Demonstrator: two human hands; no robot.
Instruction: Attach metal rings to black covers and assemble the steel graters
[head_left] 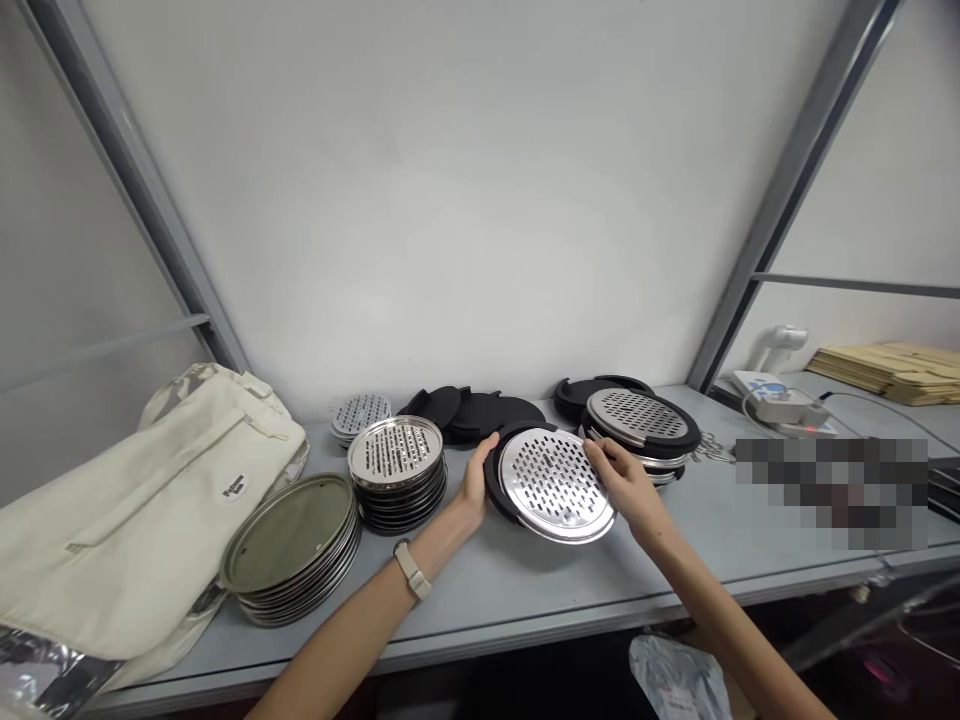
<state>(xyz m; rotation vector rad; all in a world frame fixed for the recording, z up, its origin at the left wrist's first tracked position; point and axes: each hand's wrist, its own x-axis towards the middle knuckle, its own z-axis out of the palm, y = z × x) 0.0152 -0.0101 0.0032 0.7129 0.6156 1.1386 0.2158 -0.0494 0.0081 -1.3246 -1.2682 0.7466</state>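
My left hand (478, 475) grips the side of a black round holder (495, 485). Lying partly within that holder is a shiny perforated metal disc (556, 483), tilted toward me above the shelf. The fingers of my right hand (621, 482) pinch the disc at its upper right edge. To the left stands a stack of round metal pieces, topped by a slotted disc (396, 450). Behind my right hand is another pile, with a perforated disc in a black holder (684, 425) on top. Several black holders (491, 412) lie against the wall.
A cream bag (172, 490) and a stack of green-topped round plates (289, 535) take up the left. Small perforated discs (361, 415) sit at the back. Flat cardboard (892, 370) and a white device (780, 400) are at right. The grey shelf's front edge (480, 640) runs below.
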